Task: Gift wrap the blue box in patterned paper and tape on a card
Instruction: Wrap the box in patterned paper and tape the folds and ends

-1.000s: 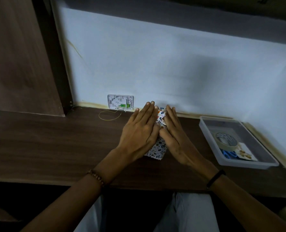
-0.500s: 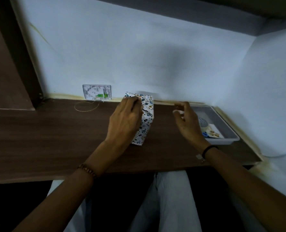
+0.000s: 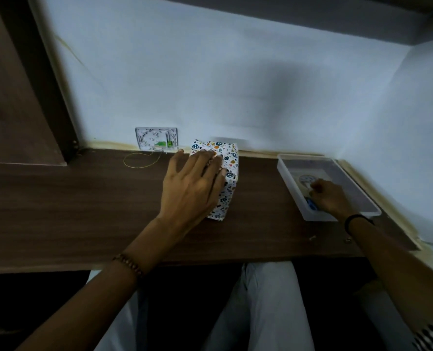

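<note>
The box wrapped in white patterned paper point(image 3: 227, 178) stands on the wooden desk point(image 3: 83, 198) near the wall. My left hand point(image 3: 192, 188) lies over its top and left side, fingers spread flat on the paper and thumb splayed out to the left. My right hand point(image 3: 328, 196) is inside the clear plastic tray point(image 3: 286, 171) at the right, with its fingers curled down on the tape roll point(image 3: 305, 179). Whether they grip the roll is hidden. Blue scissor handles point(image 3: 311, 205) show just under that hand. The card is not visible.
A white wall socket plate point(image 3: 156, 138) sits at the desk's back edge, with a thin yellow wire loop point(image 3: 139, 160) lying in front of it. A brown panel point(image 3: 20, 84) closes off the left side. The wall corner lies right behind the tray.
My right hand has left the box and moved right into the tray, onto the tape roll. My left hand stays on the box, which now stands on edge.
</note>
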`<action>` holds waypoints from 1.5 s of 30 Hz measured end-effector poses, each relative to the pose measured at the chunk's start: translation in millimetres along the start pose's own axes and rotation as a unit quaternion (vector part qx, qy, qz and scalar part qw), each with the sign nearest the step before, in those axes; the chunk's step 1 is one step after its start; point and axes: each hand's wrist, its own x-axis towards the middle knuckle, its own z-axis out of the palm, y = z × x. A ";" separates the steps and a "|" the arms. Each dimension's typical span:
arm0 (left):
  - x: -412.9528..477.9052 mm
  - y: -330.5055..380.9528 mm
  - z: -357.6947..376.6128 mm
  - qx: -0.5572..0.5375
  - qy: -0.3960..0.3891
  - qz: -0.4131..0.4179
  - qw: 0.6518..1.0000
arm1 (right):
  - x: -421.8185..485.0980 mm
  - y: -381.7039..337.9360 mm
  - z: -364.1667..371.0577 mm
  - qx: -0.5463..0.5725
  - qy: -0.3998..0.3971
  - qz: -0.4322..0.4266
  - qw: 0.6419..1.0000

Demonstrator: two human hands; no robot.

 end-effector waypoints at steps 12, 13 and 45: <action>9.8 11.3 -4.3 -0.024 0.030 -0.025 0.999 | 0.2 0.5 -8.6 -0.033 0.004 -0.034 0.999; 11.2 12.3 -5.1 -0.032 0.031 -0.031 0.999 | -0.8 -2.2 -12.5 0.000 0.025 -0.030 0.999; 109.3 73.4 -33.0 -0.531 -0.071 -0.293 0.792 | -84.5 -120.3 -153.5 0.411 -0.163 -0.249 0.862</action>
